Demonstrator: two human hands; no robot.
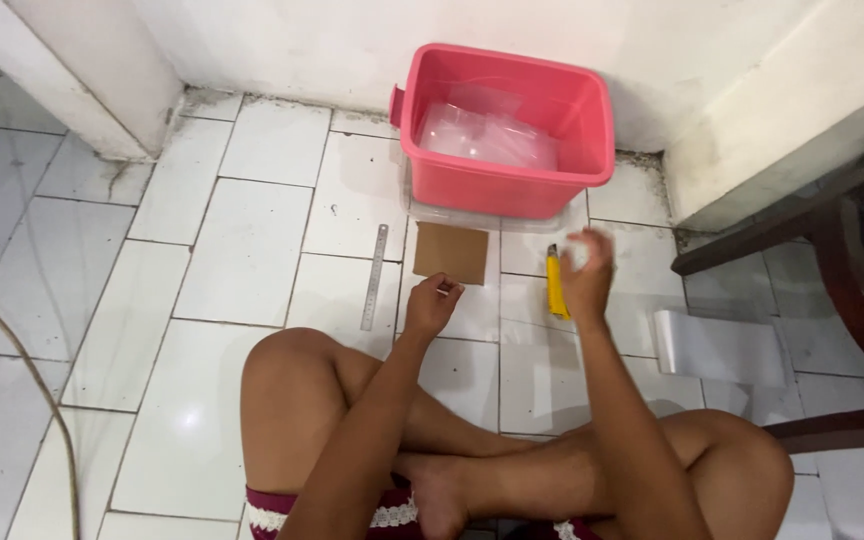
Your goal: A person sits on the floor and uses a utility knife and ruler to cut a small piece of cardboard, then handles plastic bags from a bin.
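I sit cross-legged on a white tiled floor. My left hand [434, 303] hovers low over the tiles with its fingers curled shut, just below a brown cardboard square [451, 252]; I see nothing in it. My right hand [588, 275] is raised and slightly blurred, its fingers apart, right beside a yellow utility knife [554, 284] that lies on the floor. A steel ruler [375, 277] lies to the left of the cardboard. Behind them a pink plastic tub [432, 175] holds clear plastic bags [487, 135].
A clear plastic sheet [717, 347] lies on the tiles at the right, next to a dark wooden chair [852, 270]. White walls close the far side and corners. A thin cable [27, 375] curves along the floor at the left.
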